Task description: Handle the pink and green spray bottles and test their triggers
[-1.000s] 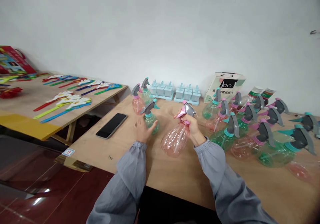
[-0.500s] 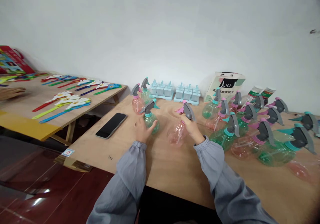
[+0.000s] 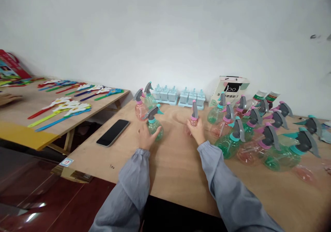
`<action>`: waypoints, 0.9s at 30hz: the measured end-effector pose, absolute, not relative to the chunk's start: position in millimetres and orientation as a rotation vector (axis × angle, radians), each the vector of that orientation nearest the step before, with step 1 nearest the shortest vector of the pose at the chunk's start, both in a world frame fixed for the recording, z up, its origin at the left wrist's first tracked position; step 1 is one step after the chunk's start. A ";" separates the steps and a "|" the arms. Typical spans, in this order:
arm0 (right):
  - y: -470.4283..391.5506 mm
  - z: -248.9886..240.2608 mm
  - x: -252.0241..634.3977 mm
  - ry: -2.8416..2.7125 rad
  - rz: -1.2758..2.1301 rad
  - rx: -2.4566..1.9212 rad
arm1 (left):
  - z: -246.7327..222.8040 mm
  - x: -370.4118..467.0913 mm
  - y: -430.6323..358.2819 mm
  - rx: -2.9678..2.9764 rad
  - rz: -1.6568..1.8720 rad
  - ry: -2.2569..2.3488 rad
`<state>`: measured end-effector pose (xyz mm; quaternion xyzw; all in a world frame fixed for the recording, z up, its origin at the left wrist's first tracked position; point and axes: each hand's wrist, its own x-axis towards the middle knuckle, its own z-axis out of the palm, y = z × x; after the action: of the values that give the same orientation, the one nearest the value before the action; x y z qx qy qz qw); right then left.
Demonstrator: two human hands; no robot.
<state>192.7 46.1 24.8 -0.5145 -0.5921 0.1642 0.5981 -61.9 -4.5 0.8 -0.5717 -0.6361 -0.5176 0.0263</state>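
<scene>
My left hand (image 3: 148, 134) is closed round the body of a green spray bottle (image 3: 158, 130) with a teal collar and grey trigger head, standing on the table. To its right, my right hand (image 3: 197, 131) grips a pink spray bottle (image 3: 193, 121) just under its pink collar; the hand hides much of its body. Behind the left hand stand another pink spray bottle (image 3: 141, 110) and a green one (image 3: 149, 99). Several more green and pink spray bottles (image 3: 254, 149) crowd the table right of my right hand.
A black phone (image 3: 113, 132) lies left of my left hand. Pale blue popsicle moulds (image 3: 165, 94) and a printed box (image 3: 228, 90) stand along the wall. On the left table (image 3: 49, 133) lie colourful flower-topped sticks (image 3: 64, 109), with another person's hand (image 3: 9, 98) at its edge.
The pink spray bottle in my right hand has turned, and its grey head now stands upright. My right hand has shifted its grip on it. My left hand stays on the green bottle.
</scene>
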 end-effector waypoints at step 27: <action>92.3 -6.1 194.0 -1.247 -0.146 -1.261 | -3.1 -60.5 -3.0 -1.822 -1.707 -1.937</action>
<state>194.0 92.3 -6.1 -0.5507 -0.5445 -0.0638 0.6294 -60.5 -3.0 -3.1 -0.5764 -0.6129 -0.5403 -0.0091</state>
